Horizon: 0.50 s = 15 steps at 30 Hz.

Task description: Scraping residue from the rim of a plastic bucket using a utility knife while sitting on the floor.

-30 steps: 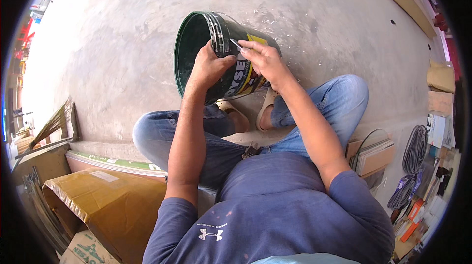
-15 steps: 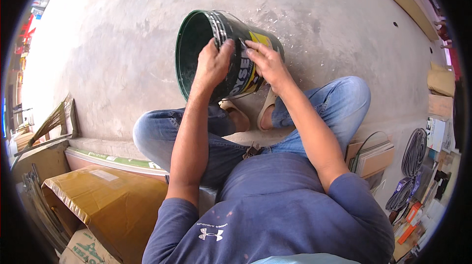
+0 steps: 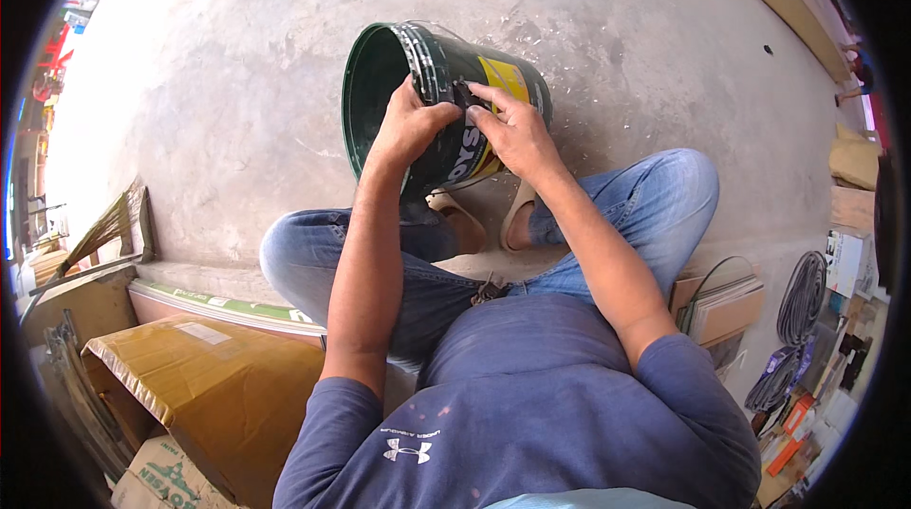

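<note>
A dark green plastic bucket with a yellow patch lies tipped on its side in front of my feet, its mouth facing left. My left hand is closed on the bucket's near rim, with its thumb stretched along the outside wall. Just right of it, my right hand works against the outer wall below the ridged rim. Its thumb and fingers are pinched together, and whatever small thing they hold is mostly hidden. White marks speckle the rim ridges. The wire handle shows at the bucket's far side.
Pale flakes are scattered on the concrete floor beyond the bucket. A large brown carton stands at lower left, near a broom. Flat boards and coiled black cable lie at right. A long box is at far right.
My left thumb has moved right and down, closer to my right fingers. My right hand has shifted slightly along the bucket wall. The bucket has hardly moved.
</note>
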Tool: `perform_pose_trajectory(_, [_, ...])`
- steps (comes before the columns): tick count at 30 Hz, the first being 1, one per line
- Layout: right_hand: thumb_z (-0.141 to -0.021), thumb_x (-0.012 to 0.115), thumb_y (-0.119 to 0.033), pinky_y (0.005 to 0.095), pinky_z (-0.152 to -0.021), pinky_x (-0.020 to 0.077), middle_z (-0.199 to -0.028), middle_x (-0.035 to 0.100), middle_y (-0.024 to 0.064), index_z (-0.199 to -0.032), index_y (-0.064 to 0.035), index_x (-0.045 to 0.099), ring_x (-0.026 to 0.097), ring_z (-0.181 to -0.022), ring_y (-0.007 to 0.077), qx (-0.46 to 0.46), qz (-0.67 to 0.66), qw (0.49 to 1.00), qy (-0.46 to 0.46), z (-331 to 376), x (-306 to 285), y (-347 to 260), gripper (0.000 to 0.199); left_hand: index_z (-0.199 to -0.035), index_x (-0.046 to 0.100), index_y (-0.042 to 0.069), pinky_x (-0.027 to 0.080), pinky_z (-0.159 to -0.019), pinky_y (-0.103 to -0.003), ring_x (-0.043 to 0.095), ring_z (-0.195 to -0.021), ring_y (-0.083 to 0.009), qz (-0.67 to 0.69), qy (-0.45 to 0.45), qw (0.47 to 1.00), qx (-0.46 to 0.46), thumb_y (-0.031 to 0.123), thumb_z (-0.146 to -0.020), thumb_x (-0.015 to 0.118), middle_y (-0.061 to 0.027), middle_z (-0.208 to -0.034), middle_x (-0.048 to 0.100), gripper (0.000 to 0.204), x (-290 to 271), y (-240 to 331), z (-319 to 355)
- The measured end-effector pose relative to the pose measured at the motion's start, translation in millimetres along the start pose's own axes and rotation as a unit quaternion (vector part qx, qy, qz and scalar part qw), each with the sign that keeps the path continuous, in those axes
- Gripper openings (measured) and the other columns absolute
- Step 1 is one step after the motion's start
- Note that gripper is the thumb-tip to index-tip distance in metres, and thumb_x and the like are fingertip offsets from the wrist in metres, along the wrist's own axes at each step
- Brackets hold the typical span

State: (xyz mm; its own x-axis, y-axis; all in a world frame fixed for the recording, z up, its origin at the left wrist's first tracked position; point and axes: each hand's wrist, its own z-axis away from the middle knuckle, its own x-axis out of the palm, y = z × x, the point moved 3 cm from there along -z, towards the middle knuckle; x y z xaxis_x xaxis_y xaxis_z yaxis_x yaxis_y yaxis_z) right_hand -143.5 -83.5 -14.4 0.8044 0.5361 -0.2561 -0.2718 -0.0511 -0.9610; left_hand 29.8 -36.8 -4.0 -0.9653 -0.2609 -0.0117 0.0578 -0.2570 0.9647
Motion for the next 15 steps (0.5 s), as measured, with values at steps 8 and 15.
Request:
perform_pose_trajectory(8, [-0.099,0.067,-0.026,0.0372,-0.101,0.0530,-0.129,0.071,0.0236,-0.138,-0.0023,0.065,0.071,-0.117,0.0318,0.034,-0.003,0.999,0.003,-11,-4,5,0.045,-0.116,0.065,-0.005,0.058,-0.086,-0.038,0.075,-0.093,-0.0262,-0.204,0.084,0.975,0.030,0.015,-0.077,0.079,-0.0173,-0.100,0.076,0.045,-2,13,-3])
perform_pose_trajectory(15, [-0.097,0.067,-0.026,0.0395,-0.109,0.0484,-0.136,0.065,0.0284,-0.138,-0.0048,0.065,0.064,-0.128,0.0382,0.033,-0.001,0.999,-0.030,1,11,13,0.046,-0.113,0.067,-0.007,0.058,-0.087,-0.041,0.076,-0.099,-0.0329,-0.150,0.163,0.975,0.021,0.024,-0.081,0.080,-0.0232,-0.103,0.077,0.046,-20,3,-4])
